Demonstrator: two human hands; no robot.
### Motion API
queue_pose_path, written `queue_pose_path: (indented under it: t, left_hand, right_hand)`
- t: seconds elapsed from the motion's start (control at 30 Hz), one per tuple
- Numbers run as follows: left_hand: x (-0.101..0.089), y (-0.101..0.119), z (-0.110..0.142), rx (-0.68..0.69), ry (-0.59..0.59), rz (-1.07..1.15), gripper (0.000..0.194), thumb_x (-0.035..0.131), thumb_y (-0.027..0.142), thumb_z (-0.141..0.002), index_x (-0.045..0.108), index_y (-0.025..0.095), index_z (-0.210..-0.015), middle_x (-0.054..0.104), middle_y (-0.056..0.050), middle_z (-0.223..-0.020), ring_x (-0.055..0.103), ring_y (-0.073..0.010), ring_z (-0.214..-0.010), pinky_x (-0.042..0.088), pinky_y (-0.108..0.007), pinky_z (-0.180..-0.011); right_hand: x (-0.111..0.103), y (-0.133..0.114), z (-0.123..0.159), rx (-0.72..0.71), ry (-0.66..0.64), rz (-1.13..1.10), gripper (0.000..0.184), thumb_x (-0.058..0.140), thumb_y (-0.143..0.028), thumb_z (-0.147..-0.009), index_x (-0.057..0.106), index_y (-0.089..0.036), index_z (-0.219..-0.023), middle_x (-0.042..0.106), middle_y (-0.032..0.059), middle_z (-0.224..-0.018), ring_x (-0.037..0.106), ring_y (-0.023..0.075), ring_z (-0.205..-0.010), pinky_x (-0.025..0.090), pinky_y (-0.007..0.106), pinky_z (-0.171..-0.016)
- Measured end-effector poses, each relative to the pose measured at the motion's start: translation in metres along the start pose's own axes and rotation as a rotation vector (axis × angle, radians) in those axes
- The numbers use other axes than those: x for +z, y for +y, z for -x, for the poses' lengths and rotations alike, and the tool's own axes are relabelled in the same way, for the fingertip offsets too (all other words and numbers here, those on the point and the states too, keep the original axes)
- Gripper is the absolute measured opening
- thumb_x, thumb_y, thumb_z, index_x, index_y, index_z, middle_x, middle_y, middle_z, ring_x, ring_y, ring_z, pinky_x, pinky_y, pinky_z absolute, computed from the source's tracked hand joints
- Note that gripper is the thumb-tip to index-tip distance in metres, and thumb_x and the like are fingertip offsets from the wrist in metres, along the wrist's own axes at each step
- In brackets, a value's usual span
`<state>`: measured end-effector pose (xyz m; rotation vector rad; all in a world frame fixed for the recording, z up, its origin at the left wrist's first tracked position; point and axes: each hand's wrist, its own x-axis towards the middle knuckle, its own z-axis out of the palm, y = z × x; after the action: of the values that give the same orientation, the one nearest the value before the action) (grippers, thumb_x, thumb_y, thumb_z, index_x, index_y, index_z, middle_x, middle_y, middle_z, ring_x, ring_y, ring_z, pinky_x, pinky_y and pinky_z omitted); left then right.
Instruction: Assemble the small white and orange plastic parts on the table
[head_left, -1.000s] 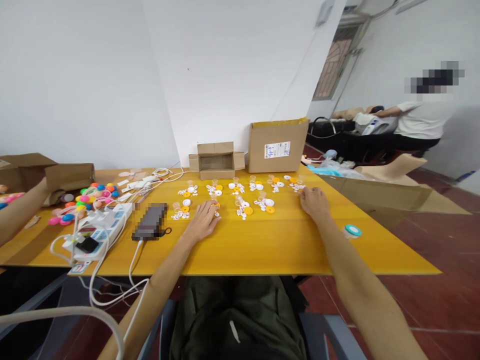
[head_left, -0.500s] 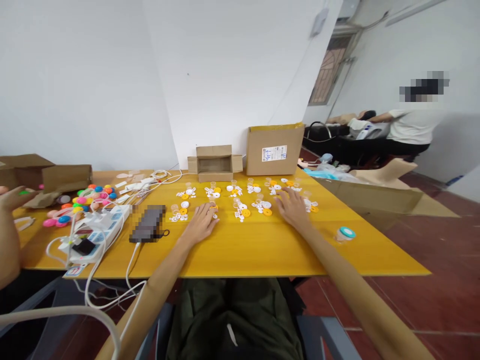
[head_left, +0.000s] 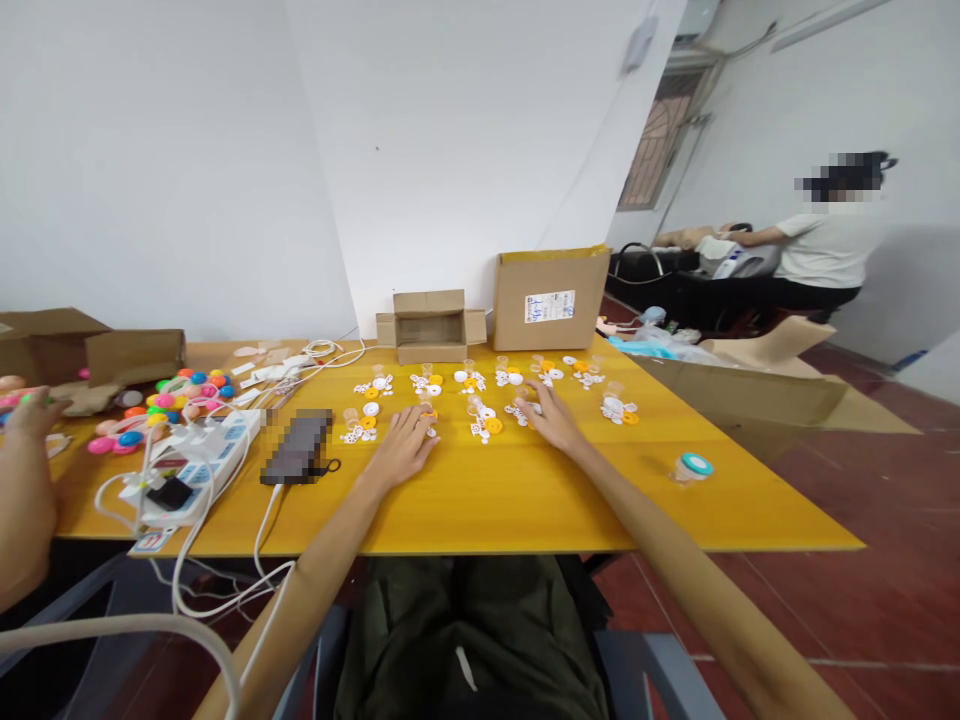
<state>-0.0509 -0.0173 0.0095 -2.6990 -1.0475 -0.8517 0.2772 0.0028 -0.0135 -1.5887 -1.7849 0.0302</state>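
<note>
Small clusters of white and yellow plastic pieces with clear cups lie in two rows across the table. My left hand (head_left: pixel 405 442) rests palm down with fingers stretched over one front-row cluster, partly hiding a yellow disc (head_left: pixel 429 415). Over another front-row cluster, my right hand (head_left: pixel 553 418) has its fingers apart, covering part of the white pieces (head_left: pixel 516 410). Between the hands sits a cluster with a yellow ring-like disc (head_left: pixel 493 426). Right of my right hand is a cluster with a yellow disc (head_left: pixel 630 417). Neither hand visibly holds anything.
A teal-lidded clear jar (head_left: pixel 694 466) stands front right. An open carton (head_left: pixel 431 352) and a closed carton (head_left: pixel 551 300) stand at the back. Left are a phone (head_left: pixel 298 445), a power strip (head_left: pixel 225 455), cables and colourful balls (head_left: pixel 197 390). Another person's hand (head_left: pixel 26 470) is at far left.
My right hand has moved left from the far-right cluster to the one near the middle, uncovering the right-hand pieces. My left hand stays put. The other person's hand at far left has shifted.
</note>
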Motion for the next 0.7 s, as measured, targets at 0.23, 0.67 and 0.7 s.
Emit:
queue_pose_path:
  t: [0.23,0.67,0.7]
  left_hand:
    - [-0.004,0.001,0.000,0.016,0.000,-0.001,0.022,0.045,0.028,-0.102,0.060,0.024,-0.118,0.063,-0.012,-0.126,0.058,-0.0269,-0.118,0.049,-0.042,-0.094]
    - [0.013,0.049,-0.015,0.294,-0.334,0.118,0.051,0.028,0.048,-0.106,0.050,0.030,-0.148,0.057,-0.004,-0.151,0.041,-0.0266,-0.146,0.032,-0.048,-0.118]
    - [0.015,0.049,-0.017,0.283,-0.342,0.118,0.053,0.027,0.049,-0.106,0.049,0.030,-0.150,0.057,-0.004,-0.151,0.039,-0.0264,-0.147,0.030,-0.048,-0.119]
  right_hand:
    - [-0.003,-0.003,0.014,-0.068,0.034,0.125,0.045,0.038,-0.045,-0.101,0.052,-0.021,-0.136,0.065,0.0168,-0.126,0.062,0.0302,-0.118,0.051,0.046,-0.098]
    - [-0.040,-0.013,0.051,-0.285,0.251,0.560,0.040,0.041,-0.033,-0.102,0.059,-0.015,-0.132,0.061,0.0206,-0.135,0.054,0.0327,-0.125,0.041,0.047,-0.102]
    - [-0.047,-0.009,0.055,-0.261,0.268,0.576,0.039,0.042,-0.033,-0.101,0.059,-0.016,-0.132,0.061,0.0205,-0.136,0.052,0.0333,-0.127,0.040,0.048,-0.103]
